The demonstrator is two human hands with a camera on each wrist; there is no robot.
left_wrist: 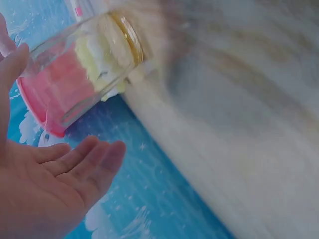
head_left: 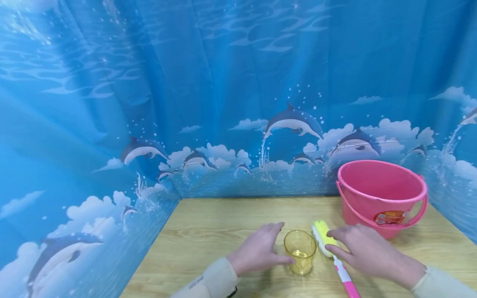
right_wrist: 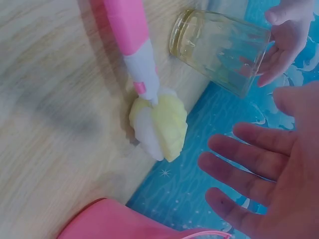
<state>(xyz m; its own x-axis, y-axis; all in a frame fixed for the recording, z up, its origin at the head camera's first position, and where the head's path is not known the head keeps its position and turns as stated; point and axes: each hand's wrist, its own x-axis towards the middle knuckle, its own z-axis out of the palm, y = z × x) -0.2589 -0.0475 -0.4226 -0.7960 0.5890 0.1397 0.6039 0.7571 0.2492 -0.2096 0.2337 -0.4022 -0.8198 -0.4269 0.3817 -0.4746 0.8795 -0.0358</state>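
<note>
A clear amber drinking glass (head_left: pixel 300 257) stands upright on the wooden table. Just left of it is my left hand (head_left: pixel 260 251), fingers extended and thumb near the rim; whether the thumb touches the glass I cannot tell. To the glass's right lies a bottle brush with a yellow and white sponge head (head_left: pixel 322 239) and a pink and white handle (head_left: pixel 347 279). Over the brush hovers my right hand (head_left: pixel 367 251), its fingers spread and relaxed. In the right wrist view the fingers of that hand (right_wrist: pixel 249 159) hold nothing, and the sponge head (right_wrist: pixel 162 124) is apart from them.
A pink bucket (head_left: pixel 357 211) with its handle hanging down stands at the table's back right, behind the right hand. The wooden table (head_left: pixel 208 219) meets a blue curtain (head_left: pixel 223 82) with printed dolphins along its back and sides.
</note>
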